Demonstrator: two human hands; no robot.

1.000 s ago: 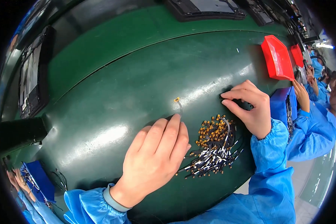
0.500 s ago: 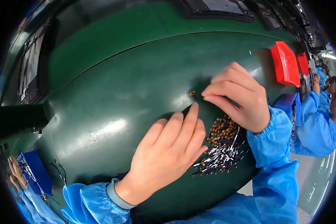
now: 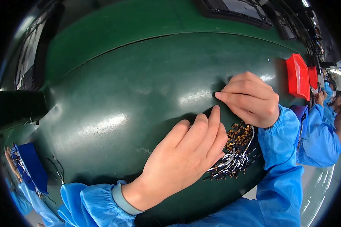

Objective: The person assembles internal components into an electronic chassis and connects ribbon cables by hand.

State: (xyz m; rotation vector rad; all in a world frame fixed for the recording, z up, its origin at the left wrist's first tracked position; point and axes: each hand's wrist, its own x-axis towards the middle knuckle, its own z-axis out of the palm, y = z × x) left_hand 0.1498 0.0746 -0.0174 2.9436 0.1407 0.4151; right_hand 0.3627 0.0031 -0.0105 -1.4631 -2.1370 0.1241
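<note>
Palm down over the green table, my left hand (image 3: 183, 155) has its fingers stretched out and slightly apart, with the index fingertip close to my right hand. Nothing shows in its grasp, though its underside is hidden. My right hand (image 3: 252, 99) is closed in a pinch low over the tabletop; whatever lies between thumb and index fingertip is hidden. Just below it, a pile of small parts (image 3: 236, 139) with orange-and-black ends and short black and white leads lies beside my left fingers.
A red bin (image 3: 298, 77) stands at the far right, with a blue bin (image 3: 300, 113) nearer. Another blue bin (image 3: 33, 166) with cables sits at the left edge, loose black wires (image 3: 58, 170) beside it. Dark framed panels (image 3: 235, 11) line the back. Co-workers' blue sleeves (image 3: 319, 132) show at both sides.
My right hand has come down to the table with its fingers pinched together. The small orange part that lay in front of it is out of sight. The whole view has shifted slightly.
</note>
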